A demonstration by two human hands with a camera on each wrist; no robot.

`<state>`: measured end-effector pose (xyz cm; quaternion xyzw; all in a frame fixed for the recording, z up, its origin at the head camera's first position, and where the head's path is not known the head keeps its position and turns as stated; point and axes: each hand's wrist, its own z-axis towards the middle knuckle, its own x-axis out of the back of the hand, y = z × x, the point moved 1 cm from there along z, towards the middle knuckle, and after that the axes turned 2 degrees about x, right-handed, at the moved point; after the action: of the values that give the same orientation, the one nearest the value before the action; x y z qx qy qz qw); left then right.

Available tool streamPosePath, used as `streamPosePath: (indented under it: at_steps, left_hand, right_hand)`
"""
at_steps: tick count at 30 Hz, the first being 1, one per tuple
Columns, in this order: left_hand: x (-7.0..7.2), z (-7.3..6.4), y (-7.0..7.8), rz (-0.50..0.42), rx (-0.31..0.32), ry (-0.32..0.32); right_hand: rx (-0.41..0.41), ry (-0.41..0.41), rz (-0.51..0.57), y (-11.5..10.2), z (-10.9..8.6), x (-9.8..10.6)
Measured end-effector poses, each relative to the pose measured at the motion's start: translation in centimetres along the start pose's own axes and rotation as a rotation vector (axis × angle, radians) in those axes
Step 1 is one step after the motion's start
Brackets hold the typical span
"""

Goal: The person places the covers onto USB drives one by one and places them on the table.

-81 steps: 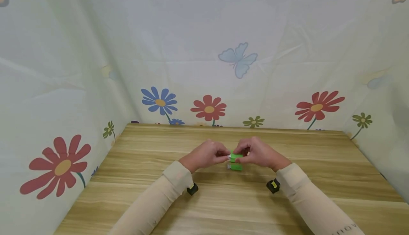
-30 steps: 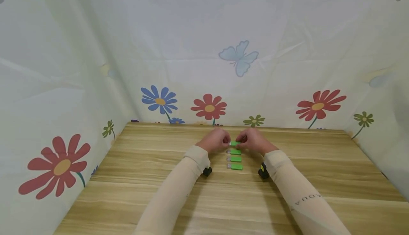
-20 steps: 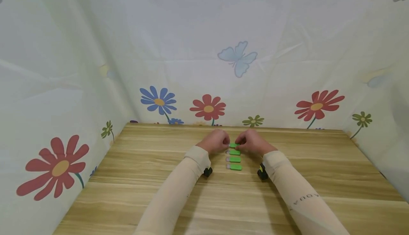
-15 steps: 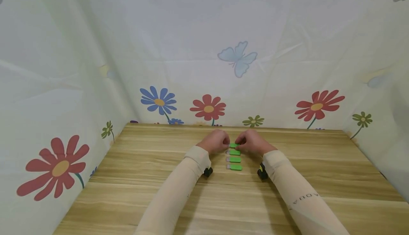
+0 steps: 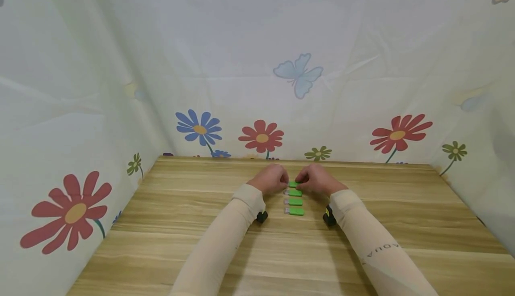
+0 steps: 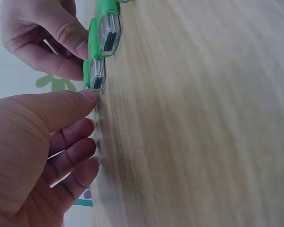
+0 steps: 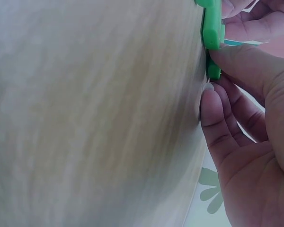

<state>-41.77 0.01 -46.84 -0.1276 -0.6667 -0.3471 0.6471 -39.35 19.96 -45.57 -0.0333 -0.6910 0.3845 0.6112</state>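
Several green USB flash drives with clear caps lie in a column on the table, their caps pointing left. The farthest flash drive (image 5: pixel 293 184) sits between the two hands. My left hand (image 5: pixel 270 179) is at its capped end, the thumb touching the cap (image 6: pixel 98 81) in the left wrist view. My right hand (image 5: pixel 318 179) pinches the green end (image 7: pixel 213 68), thumb on the near side, fingers behind. Nearer to me lie the second drive (image 5: pixel 295 193), the third drive (image 5: pixel 295 202) and the nearest drive (image 5: pixel 297 212), untouched. The left index fingertip is hidden.
The wood-grain table (image 5: pixel 181 224) ends at a white curtain (image 5: pixel 225 63) printed with flowers, just behind the hands. Black wrist cameras, the left one (image 5: pixel 262 217) and the right one (image 5: pixel 330 216), hang under the cuffs close to the table.
Since the earliest frame both hands have moved away from me along the column, and more flash drives lie uncovered. Over the last second the hands stay at the farthest drive, almost still.
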Motion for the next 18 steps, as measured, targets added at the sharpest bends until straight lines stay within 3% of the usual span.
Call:
streamPosePath:
  at_steps: [9, 18]
  left_hand:
    - [0.03, -0.14, -0.17, -0.047, 0.041, -0.027]
    - [0.33, -0.37, 0.12, -0.061, 0.036, -0.024]
  right_hand:
    - [-0.002, 0.0, 0.008, -0.09, -0.15, 0.08]
    - [-0.024, 0.006, 0.031, 0.35, -0.22, -0.14]
